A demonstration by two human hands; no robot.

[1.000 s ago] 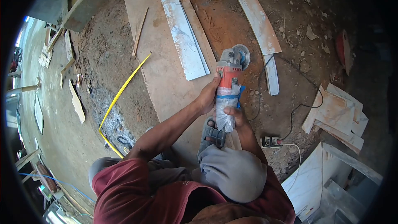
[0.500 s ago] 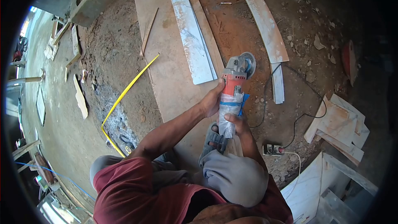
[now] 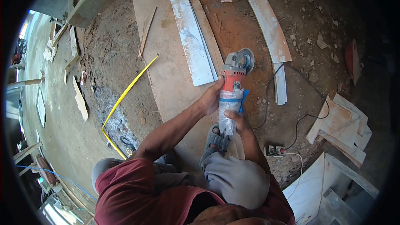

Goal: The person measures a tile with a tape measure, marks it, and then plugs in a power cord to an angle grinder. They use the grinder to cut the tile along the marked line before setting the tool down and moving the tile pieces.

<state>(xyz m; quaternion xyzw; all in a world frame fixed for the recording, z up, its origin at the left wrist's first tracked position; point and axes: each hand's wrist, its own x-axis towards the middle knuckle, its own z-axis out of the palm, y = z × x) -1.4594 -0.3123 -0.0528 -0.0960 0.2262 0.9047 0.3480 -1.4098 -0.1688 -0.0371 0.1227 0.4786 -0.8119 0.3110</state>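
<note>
now, left hand (image 3: pixel 209 98): clamped round the grinder (image 3: pixel 232 79) body, likely steadying it
right hand (image 3: pixel 234 118): closed on its taped tail

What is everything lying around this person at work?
angle grinder: one, red and grey, over the board's right edge
board: one, tan, on the dirt
marble strip: one, white-grey, on the board
curved slab: one, pale, right of the board
tape measure: one, yellow, left of the board
power strip: one, grey, lower right
stone offcuts: several, pale, far right
left hand: one, grip on the grinder's body
right hand: one, grip on its wrapped rear
</note>
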